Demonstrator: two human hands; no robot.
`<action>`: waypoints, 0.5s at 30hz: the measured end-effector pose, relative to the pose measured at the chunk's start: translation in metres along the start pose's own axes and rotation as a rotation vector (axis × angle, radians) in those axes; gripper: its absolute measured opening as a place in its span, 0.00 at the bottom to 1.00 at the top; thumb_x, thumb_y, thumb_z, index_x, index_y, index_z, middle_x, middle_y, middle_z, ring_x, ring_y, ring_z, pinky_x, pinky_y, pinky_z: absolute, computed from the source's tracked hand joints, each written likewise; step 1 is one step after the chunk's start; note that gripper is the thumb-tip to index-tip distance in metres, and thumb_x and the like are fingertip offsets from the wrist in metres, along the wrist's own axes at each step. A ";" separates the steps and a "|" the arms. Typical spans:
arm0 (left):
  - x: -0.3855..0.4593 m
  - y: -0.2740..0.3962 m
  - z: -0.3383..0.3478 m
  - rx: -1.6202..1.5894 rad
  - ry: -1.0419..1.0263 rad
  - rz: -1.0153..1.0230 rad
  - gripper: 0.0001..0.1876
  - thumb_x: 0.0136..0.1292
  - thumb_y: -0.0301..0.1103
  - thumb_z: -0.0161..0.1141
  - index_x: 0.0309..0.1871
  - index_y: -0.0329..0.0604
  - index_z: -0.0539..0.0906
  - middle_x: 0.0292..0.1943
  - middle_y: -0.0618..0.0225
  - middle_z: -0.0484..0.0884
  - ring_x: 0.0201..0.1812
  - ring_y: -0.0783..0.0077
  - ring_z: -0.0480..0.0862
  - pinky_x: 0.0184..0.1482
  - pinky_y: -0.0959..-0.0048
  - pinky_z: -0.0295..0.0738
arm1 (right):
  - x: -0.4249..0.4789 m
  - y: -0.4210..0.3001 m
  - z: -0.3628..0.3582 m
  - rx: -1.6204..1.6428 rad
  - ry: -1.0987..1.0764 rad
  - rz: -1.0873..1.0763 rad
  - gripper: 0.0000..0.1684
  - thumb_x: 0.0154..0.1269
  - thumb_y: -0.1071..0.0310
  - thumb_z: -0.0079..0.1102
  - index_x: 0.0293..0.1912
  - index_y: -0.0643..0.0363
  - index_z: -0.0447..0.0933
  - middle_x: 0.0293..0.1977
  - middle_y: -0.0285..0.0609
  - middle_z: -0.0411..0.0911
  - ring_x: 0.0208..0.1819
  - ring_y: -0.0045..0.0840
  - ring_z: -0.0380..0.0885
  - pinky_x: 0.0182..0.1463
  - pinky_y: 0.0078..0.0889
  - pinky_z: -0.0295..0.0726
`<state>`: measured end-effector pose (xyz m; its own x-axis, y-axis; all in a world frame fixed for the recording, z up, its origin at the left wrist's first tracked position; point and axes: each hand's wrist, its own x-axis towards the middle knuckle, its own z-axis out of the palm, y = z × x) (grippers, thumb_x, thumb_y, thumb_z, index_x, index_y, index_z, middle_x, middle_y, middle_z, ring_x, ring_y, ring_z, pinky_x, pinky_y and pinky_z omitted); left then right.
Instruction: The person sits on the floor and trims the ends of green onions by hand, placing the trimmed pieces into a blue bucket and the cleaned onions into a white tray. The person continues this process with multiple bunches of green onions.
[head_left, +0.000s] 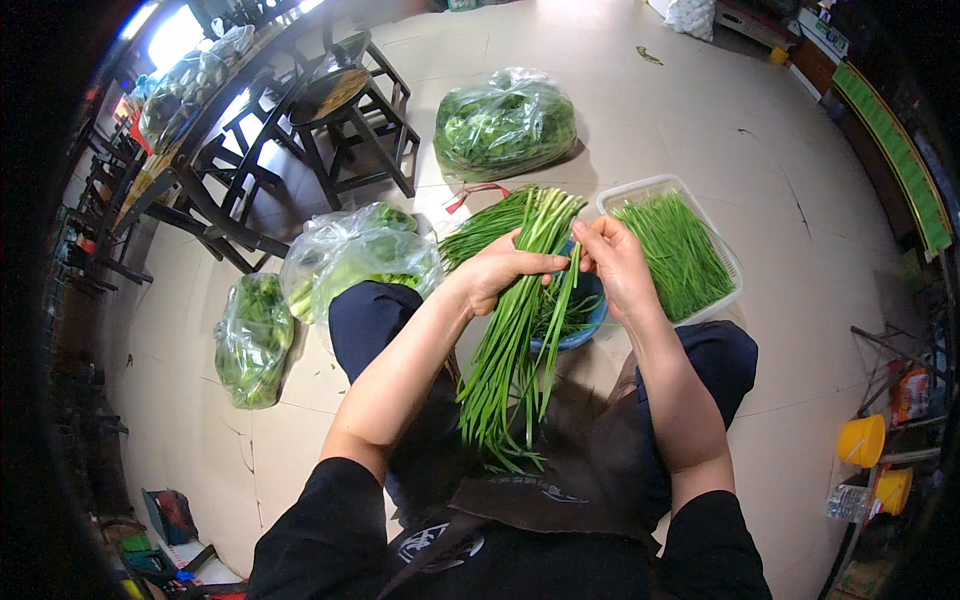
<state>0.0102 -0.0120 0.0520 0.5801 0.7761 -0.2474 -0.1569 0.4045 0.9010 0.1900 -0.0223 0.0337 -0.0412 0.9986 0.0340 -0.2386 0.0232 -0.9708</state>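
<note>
My left hand is closed around a bunch of long green Chinese chives, whose pale stem ends point up and away from me while the leaves hang over my lap. Just right of it, my right hand pinches the upper end of a few stalks between thumb and fingers. Below the hands stands a blue basin with green scraps in it, partly hidden. More chives lie on the floor behind my left hand. To the right, a white plastic basket holds chives laid side by side.
A big clear bag of leafy greens sits on the floor ahead. Two more bags of vegetables lie at the left. Beyond them are a wooden stool and a table. Yellow buckets stand at the right.
</note>
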 end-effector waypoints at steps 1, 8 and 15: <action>0.001 0.001 0.001 0.008 0.005 -0.001 0.17 0.57 0.28 0.67 0.48 0.45 0.75 0.36 0.76 0.78 0.30 0.85 0.76 0.33 0.81 0.75 | 0.000 0.002 0.001 0.046 -0.015 0.026 0.13 0.67 0.61 0.60 0.29 0.56 0.72 0.21 0.28 0.70 0.22 0.10 0.65 0.28 0.13 0.64; 0.006 -0.009 0.001 -0.072 0.064 0.055 0.12 0.56 0.26 0.66 0.44 0.44 0.78 0.33 0.75 0.80 0.29 0.85 0.76 0.32 0.81 0.75 | -0.001 0.010 0.007 -0.007 -0.027 0.062 0.13 0.68 0.59 0.59 0.29 0.55 0.73 0.22 0.27 0.70 0.24 0.09 0.65 0.29 0.13 0.65; 0.009 -0.012 -0.010 -0.111 0.147 0.106 0.10 0.57 0.27 0.65 0.41 0.43 0.77 0.29 0.75 0.77 0.27 0.84 0.75 0.29 0.81 0.73 | -0.017 0.000 0.010 0.026 -0.163 0.225 0.09 0.66 0.64 0.61 0.36 0.58 0.73 0.27 0.30 0.74 0.27 0.11 0.70 0.32 0.14 0.69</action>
<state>0.0094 -0.0046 0.0357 0.4339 0.8761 -0.2099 -0.3023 0.3611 0.8822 0.1812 -0.0394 0.0357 -0.2512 0.9575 -0.1417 -0.2301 -0.2013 -0.9521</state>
